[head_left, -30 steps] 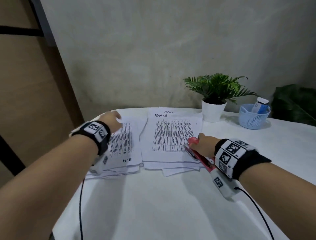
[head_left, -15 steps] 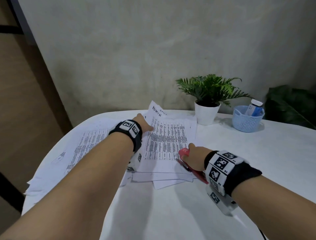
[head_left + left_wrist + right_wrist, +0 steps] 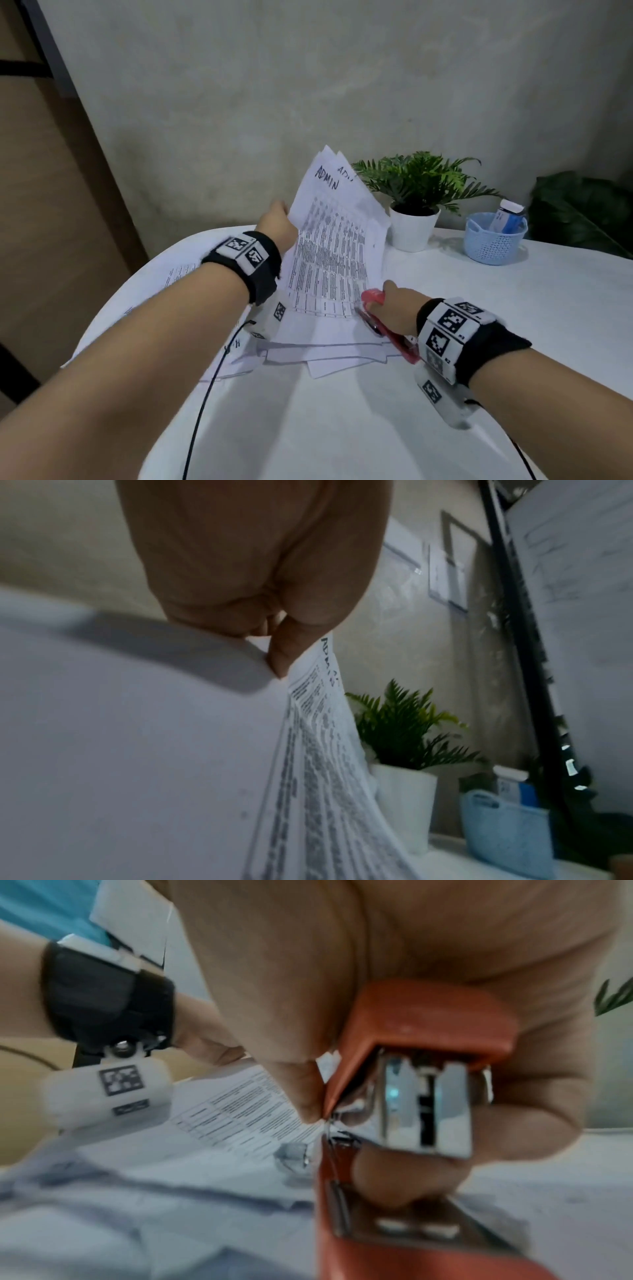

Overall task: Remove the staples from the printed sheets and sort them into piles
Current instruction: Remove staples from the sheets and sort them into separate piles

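Observation:
My left hand (image 3: pixel 279 222) pinches the top left corner of the printed sheets marked ADMIN (image 3: pixel 330 246) and holds them lifted and tilted off the table; in the left wrist view the thumb (image 3: pixel 287 647) presses on the sheets' corner (image 3: pixel 308 702). The sheets' lower edge still lies on a stack of more sheets (image 3: pixel 329 353). My right hand (image 3: pixel 394 305) grips a red stapler (image 3: pixel 383 325) at the stack's right edge, its metal nose (image 3: pixel 421 1104) pointing forward between my fingers. Another pile of printed sheets (image 3: pixel 171 277) lies at the left, partly hidden by my left arm.
A potted fern in a white pot (image 3: pixel 412 226) stands just behind the lifted sheets. To its right a light blue basket (image 3: pixel 493 240) holds a small bottle. The white table (image 3: pixel 513 308) has bare surface at right and front. A grey wall closes the back.
My left hand moved from the left pile to the ADMIN sheets, took their top left corner and raised them off the table. The right hand stayed in place with the stapler.

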Demonstrator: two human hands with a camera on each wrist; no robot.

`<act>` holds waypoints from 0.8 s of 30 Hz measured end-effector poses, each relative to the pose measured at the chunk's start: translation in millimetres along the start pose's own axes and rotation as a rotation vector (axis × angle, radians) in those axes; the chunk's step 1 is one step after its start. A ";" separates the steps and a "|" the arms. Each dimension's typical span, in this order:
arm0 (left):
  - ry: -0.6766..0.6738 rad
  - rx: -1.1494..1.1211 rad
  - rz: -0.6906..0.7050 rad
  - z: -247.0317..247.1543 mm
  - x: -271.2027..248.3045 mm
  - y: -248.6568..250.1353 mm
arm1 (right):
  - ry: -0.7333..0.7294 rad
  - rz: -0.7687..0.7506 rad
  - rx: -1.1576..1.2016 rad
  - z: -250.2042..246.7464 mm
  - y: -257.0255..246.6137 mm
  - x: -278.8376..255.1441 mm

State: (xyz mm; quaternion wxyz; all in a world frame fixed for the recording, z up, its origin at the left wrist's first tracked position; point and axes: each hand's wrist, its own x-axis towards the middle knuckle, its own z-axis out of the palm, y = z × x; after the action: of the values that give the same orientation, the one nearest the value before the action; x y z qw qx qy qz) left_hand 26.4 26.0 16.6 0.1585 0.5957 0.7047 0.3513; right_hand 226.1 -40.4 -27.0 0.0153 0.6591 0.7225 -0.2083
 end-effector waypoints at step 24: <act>-0.883 0.338 -0.182 -33.6 -161.7 -44.8 | 0.072 0.011 0.006 -27.8 3.5 -31.4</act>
State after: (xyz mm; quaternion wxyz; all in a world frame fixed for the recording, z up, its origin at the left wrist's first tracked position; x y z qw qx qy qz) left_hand 11.0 -140.0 -21.9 0.3736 0.6413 0.6665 -0.0700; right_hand 240.6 -61.1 6.8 -0.0113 0.6703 0.7182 -0.1866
